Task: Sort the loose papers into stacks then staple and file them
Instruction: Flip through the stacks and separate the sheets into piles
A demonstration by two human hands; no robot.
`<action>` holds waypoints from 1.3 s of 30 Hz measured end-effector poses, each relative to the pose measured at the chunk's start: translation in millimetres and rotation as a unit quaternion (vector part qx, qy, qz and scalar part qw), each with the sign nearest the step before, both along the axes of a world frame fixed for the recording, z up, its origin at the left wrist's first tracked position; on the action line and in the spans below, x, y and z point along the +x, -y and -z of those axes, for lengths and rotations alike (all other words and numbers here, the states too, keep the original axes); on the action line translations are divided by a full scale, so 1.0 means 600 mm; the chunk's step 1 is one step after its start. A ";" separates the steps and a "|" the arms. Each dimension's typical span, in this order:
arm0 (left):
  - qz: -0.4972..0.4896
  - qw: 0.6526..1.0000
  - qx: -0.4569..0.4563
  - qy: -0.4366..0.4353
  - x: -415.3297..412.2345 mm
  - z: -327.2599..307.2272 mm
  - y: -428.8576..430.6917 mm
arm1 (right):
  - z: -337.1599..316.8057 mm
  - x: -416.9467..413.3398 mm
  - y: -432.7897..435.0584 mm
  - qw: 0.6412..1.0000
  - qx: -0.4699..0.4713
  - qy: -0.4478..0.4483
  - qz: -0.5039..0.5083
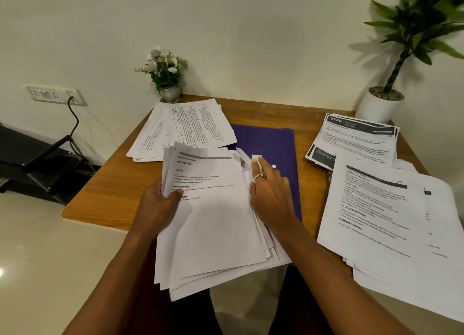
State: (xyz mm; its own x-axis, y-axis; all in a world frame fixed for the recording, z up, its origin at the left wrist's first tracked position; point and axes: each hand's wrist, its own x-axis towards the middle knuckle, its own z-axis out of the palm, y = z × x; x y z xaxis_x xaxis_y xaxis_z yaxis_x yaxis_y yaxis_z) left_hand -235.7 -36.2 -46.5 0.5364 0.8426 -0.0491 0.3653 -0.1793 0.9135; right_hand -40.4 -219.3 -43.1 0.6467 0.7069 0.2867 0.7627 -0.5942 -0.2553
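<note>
Left hand (157,204) grips the fanned paper sheaf (213,229) at its left edge, thumb on top. Right hand (272,196), fingers nearly straight, touches the sheaf's right edge over a partly covered purple folder (271,143). The sheaf overhangs the wooden desk (113,196); its lower sheets are hidden.

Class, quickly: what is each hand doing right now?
Left hand: grips the paper stack at its left edge.
Right hand: fingers at the stack's right edge; a pinch cannot be told.
</note>
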 end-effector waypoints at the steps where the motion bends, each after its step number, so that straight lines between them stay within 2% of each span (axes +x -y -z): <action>1: -0.001 1.000 -0.001 0.000 0.000 0.000 0.000 | 0.004 -0.005 0.000 1.000 -0.010 0.003 -0.002; 5: -0.001 1.000 -0.001 -0.001 0.000 0.002 -0.001 | 0.016 -0.011 0.001 0.999 -0.030 -0.007 -0.031; 10: -0.001 1.000 -0.003 -0.006 0.001 0.003 -0.002 | -0.020 -0.004 0.011 0.993 -0.047 -0.100 -0.037; 13: -0.004 1.000 -0.004 -0.006 0.001 0.001 0.001 | -0.035 0.024 -0.002 0.986 0.070 -0.144 0.048; 16: -0.008 1.000 -0.003 -0.008 0.001 -0.001 0.003 | -0.046 0.049 -0.002 0.960 0.176 -0.197 0.096; 18: -0.010 1.000 0.001 -0.012 0.002 -0.002 0.004 | -0.050 0.063 0.004 0.939 0.213 -0.253 0.097; 21: -0.011 1.000 0.008 -0.014 0.003 -0.002 0.004 | -0.049 0.077 0.008 0.922 0.212 -0.308 0.104; 24: -0.010 1.000 0.004 -0.010 0.002 -0.001 0.004 | -0.043 0.085 0.009 0.923 0.190 -0.315 0.116; 29: 0.000 1.000 0.008 0.004 -0.002 0.003 -0.002 | -0.043 0.097 0.021 0.908 0.210 -0.339 0.126; 39: 0.007 1.000 -0.003 0.015 -0.006 0.006 -0.006 | -0.043 0.110 0.038 0.916 0.237 -0.289 0.143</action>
